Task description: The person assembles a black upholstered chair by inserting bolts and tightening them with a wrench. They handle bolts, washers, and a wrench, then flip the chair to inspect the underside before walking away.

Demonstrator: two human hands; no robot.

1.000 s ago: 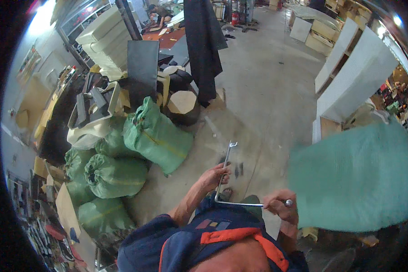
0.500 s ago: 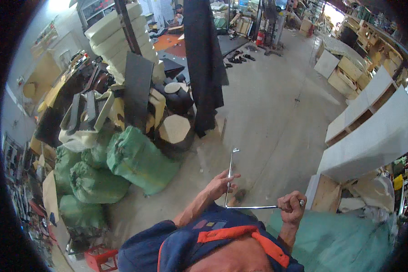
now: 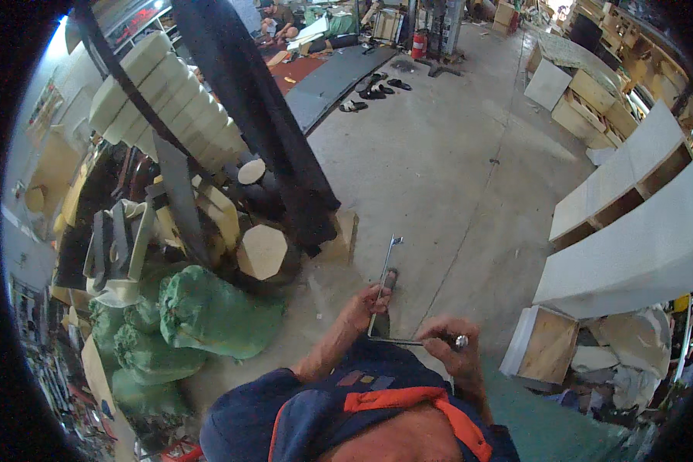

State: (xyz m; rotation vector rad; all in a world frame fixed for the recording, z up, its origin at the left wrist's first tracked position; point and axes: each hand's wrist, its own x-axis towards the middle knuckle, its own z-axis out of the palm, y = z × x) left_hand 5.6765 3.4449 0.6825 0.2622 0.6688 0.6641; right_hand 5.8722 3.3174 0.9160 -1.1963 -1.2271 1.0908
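An L-shaped bent metal rod [image 3: 383, 279] is held in front of my chest. My left hand [image 3: 364, 306] grips its long upright leg near the bend. My right hand [image 3: 453, 348] pinches the short horizontal leg, whose shiny end sticks out past the fingers. The rod's far end points away toward the concrete floor. My blue shirt with an orange collar fills the lower edge of the view.
Green stuffed sacks [image 3: 208, 316] lie at my left, beside stacked foam pads [image 3: 169, 115] and octagonal wooden boards [image 3: 262, 250]. A dark hanging cloth [image 3: 262, 123] stands ahead. White upholstered furniture frames [image 3: 639, 246] line the right. A person sits far off at the top.
The view has swung up and leftward; the green fabric at my right has dropped out of sight. Both hands keep the same grip on the rod.
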